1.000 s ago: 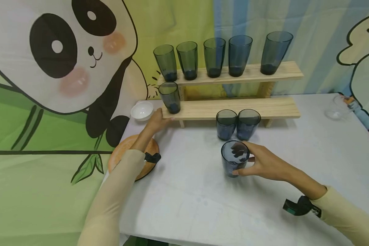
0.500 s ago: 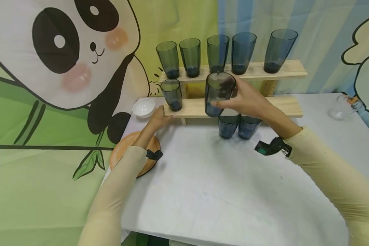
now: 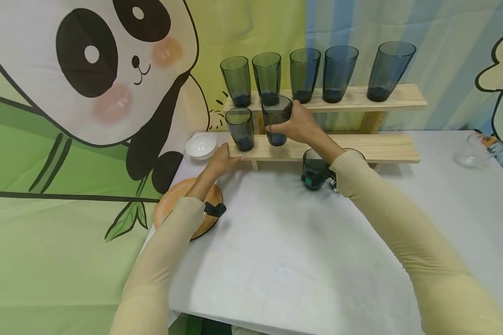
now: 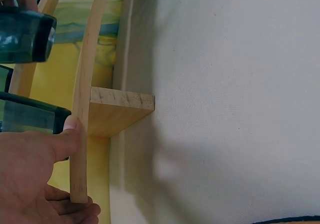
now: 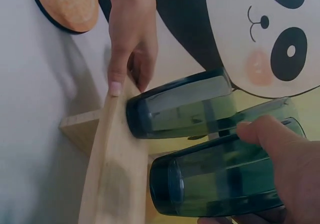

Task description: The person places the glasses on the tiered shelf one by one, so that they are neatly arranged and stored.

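Observation:
My left hand grips the left end of the wooden rack's lower shelf; the left wrist view shows the thumb on top and fingers underneath. My right hand holds a dark blue-grey drinking glass upright. In the left wrist view, a small gap shows between this glass's base and the lower shelf board. Left of it, another glass stands on that shelf near the left hand. Several matching glasses line the upper shelf.
Two more glasses stand on the white table before the rack, partly hidden by the right forearm. A white bowl and round orange-brown plate lie at the left. A clear glass vessel stands far right.
My right hand has lifted the glass from the table and carried it forward and left to above the lower shelf. My left hand has stayed on the shelf end.

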A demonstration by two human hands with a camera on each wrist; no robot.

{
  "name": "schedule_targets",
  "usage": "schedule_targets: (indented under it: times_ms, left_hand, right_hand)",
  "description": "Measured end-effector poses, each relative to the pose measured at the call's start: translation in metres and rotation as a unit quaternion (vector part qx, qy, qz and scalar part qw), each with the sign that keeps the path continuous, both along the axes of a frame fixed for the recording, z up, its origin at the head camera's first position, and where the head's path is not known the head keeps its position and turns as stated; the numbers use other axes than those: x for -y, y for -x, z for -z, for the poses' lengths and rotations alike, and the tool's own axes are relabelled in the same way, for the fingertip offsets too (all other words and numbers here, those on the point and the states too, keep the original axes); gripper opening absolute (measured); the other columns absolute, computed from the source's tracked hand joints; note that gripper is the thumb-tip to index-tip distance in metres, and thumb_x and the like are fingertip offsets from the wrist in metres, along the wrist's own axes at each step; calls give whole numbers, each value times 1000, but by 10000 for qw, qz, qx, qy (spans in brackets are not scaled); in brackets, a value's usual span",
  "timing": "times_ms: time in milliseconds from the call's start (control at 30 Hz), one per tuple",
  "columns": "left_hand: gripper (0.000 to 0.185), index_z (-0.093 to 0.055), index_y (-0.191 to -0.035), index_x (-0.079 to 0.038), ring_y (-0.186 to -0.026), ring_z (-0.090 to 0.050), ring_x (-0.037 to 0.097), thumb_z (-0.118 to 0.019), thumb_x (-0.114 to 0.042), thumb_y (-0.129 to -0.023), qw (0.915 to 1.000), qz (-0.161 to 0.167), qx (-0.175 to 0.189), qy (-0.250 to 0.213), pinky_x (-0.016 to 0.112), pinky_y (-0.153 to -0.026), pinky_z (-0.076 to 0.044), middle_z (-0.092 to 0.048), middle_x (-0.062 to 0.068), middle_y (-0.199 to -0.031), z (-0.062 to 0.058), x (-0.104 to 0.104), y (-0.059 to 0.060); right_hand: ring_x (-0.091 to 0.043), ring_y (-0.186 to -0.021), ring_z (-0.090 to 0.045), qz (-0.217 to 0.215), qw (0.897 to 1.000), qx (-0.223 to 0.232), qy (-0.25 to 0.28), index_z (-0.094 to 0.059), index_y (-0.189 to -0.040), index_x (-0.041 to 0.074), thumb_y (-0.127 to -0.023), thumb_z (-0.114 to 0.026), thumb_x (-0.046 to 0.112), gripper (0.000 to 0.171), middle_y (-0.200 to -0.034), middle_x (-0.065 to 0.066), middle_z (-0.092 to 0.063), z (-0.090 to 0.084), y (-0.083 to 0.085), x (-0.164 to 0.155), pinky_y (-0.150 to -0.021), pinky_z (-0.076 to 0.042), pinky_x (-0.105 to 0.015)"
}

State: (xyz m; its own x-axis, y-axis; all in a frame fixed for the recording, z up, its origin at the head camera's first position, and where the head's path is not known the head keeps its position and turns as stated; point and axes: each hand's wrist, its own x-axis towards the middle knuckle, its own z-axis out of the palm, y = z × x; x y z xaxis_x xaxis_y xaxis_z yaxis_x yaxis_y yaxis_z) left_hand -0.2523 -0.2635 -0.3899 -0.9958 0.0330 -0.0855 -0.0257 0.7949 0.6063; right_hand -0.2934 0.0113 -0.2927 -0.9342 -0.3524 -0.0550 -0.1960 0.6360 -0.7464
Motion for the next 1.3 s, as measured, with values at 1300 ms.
schedule_targets:
  times_ms: [1300]
  left_hand:
    - [76,-35,-145,11,-127,-48,42,-70,-34,-95,9999,14,124,-83,49,-108,-37,-49,30,-137,1,3,2]
  right_hand:
    - [-34,-132,-44,-794,9956,99,480,-35,-151,1,-89,-73,49,87,-146,-19,-44,-2,0,-64,-106,-39,-49]
